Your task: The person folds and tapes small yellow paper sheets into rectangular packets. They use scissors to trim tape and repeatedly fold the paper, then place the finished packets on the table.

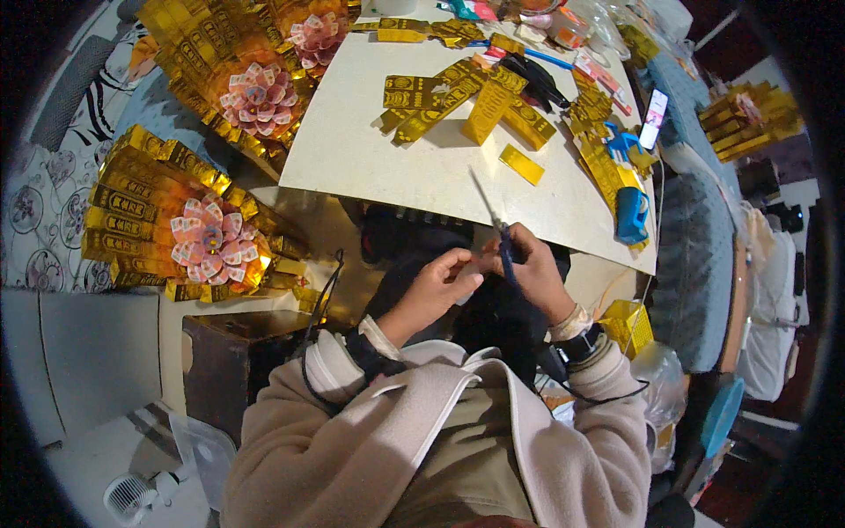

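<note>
My right hand (528, 261) holds a pair of scissors (506, 247) with dark blue handles, its blades pointing up over the table's front edge. Close beside it, my left hand (439, 287) pinches a small pale piece (470, 269), perhaps paper or film; the right fingertips meet it too. Both hands are above my lap. On the white table (356, 158) ahead lie folded gold paper bars (488, 112), flat gold paper strips (441, 99) and a small plain gold piece (521, 165). A blue tape dispenser (632, 214) stands at the table's right side.
Large gold paper fans with pink paper flowers (214, 241) stand at the left. A phone (653, 119) lights up at the right table edge, near a second blue dispenser (620, 140). Black gloves or cloth (535, 79) lie behind the bars. A dark wooden box (218, 356) is at lower left.
</note>
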Available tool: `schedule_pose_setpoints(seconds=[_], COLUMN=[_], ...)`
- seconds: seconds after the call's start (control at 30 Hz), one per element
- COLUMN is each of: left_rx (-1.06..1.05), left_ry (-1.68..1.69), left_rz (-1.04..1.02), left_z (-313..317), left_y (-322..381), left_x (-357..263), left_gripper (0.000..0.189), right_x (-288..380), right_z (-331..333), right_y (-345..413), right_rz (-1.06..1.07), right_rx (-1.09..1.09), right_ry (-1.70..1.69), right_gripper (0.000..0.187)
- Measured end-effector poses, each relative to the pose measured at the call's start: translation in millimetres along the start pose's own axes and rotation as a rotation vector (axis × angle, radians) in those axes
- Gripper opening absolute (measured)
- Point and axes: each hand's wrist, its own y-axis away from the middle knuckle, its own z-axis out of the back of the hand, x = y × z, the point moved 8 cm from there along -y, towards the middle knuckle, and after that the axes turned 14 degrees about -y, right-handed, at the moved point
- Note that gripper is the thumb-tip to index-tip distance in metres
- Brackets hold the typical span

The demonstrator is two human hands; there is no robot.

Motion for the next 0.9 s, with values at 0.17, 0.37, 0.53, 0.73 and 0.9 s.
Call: schedule_pose_setpoints(seconds=[0.17,0.37,0.53,0.73,0.9], left_rx=[-0.075,-0.094,-0.069,-0.062,-0.059], left_ry=[-0.115,-0.078,-0.005,-0.131,-0.106], left_rz=[0.063,-0.012,0.057,0.007,0.063], left_z=[7,5,3,2,-1], left_y=[1,-1,-1,-2,-4], left_x=[0,5,18,10,10], left_gripper=[0.030,0.029,0.033,0.034,0.029], right_x=[14,32,28,27,32], right_z=[-14,-25,-26,-20,-18], right_y=[3,17,20,19,19], right_rz=[0.141,0.438,0.428,0.366,0.393], right_rx=[-0.030,0.021,0.022,-0.018,-0.008], right_ry=[0.260,0.611,0.650,0.591,0.688], right_gripper=[0.031,0.046,0.049,0.046,0.045])
